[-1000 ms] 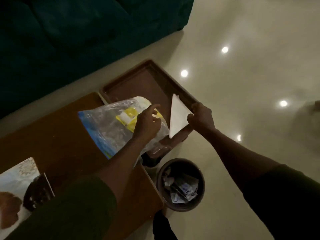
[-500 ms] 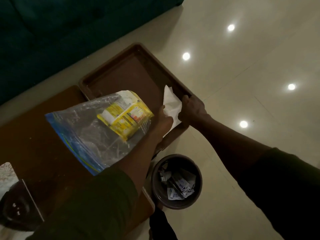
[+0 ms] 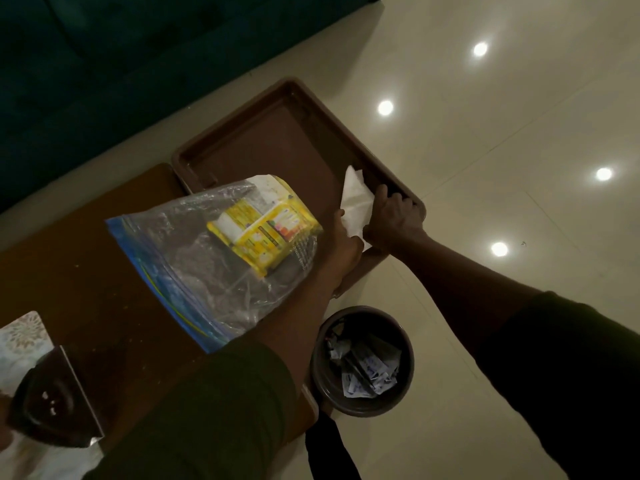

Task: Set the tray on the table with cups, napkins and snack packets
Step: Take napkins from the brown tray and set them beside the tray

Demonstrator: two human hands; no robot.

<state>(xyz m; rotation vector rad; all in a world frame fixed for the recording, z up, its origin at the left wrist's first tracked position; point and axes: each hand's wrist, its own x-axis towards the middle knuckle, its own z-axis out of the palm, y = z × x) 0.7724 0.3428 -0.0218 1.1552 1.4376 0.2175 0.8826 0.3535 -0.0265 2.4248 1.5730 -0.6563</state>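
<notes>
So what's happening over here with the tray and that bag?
A person is setting up a brown tray at the end of a wooden table. Both hands meet on a white napkin in the tray's near corner: the right hand presses on it, while the left hand also holds a clear plastic bag with a yellow snack packet inside. No cups are visible.

Print on the yellow packet [image 3: 265,233] is illegible.
</notes>
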